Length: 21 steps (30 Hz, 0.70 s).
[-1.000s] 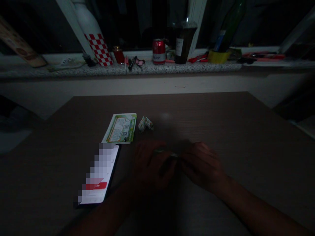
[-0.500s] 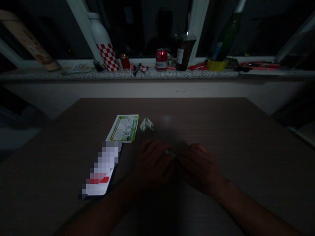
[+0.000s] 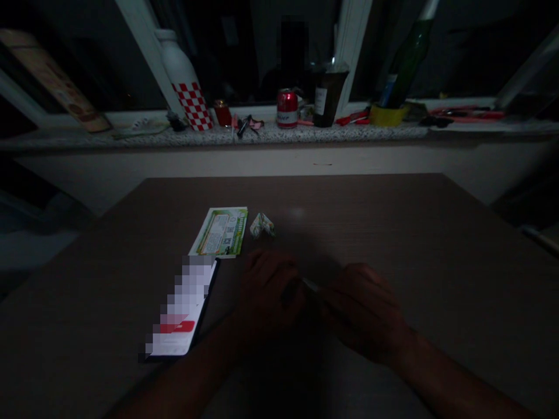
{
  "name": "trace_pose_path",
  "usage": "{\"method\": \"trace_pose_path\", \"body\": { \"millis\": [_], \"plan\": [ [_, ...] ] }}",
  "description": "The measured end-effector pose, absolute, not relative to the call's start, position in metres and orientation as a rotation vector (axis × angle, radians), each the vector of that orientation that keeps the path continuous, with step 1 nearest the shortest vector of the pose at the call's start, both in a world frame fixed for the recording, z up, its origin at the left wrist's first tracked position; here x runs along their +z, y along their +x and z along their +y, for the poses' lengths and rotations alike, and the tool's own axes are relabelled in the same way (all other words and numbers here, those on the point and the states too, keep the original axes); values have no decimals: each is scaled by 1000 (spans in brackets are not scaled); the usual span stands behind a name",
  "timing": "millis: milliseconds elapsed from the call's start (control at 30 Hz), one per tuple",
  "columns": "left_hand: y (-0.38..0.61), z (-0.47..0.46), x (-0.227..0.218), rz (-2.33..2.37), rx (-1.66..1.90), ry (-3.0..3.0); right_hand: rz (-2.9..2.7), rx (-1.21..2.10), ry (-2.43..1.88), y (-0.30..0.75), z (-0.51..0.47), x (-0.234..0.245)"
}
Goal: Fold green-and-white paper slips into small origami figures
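The scene is very dark. My left hand (image 3: 271, 288) and my right hand (image 3: 360, 305) meet over the brown table (image 3: 437, 262), fingers curled together around a small pale piece of paper (image 3: 311, 284) of which only a sliver shows. Just beyond my left hand lies a small folded paper shape (image 3: 261, 225). A green and white printed leaflet (image 3: 220, 231) lies flat beside it. A lit phone (image 3: 183, 308) rests left of my left wrist.
A stone window sill (image 3: 131, 137) behind the table carries a white bottle with red checks (image 3: 186, 87), a red can (image 3: 287, 108), a dark cup (image 3: 326, 96), a green bottle (image 3: 404, 55), a yellow tape roll (image 3: 386, 115) and small tools.
Both hands have shifted slightly toward me while staying pinched together on the paper. The camera view tilted up a little, so the sill items sit lower in frame.
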<state>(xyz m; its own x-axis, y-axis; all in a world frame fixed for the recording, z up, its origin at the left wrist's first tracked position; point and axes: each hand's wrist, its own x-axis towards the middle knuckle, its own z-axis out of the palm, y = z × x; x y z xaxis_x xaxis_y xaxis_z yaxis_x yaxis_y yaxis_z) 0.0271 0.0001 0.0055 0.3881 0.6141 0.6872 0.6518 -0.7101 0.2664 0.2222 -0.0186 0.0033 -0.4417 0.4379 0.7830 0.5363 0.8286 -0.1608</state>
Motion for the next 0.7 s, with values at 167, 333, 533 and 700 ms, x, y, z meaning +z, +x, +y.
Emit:
{"method": "trace_pose_path", "body": {
  "millis": [167, 333, 533, 700],
  "plan": [
    [14, 5, 8, -1285, -1205, -2543, -2088, -70, -680, 229, -22, 10],
    [7, 2, 13, -1318, -1244, -2494, -2046, -46, -687, 234, -20, 10],
    [23, -10, 10, -1081, -1222, -2819, -2061, 55, -651, 230, -15, -1],
    [24, -9, -2, -1237, -1190, -2963, -2045, 146, -753, 229, -11, -2]
  ]
}}
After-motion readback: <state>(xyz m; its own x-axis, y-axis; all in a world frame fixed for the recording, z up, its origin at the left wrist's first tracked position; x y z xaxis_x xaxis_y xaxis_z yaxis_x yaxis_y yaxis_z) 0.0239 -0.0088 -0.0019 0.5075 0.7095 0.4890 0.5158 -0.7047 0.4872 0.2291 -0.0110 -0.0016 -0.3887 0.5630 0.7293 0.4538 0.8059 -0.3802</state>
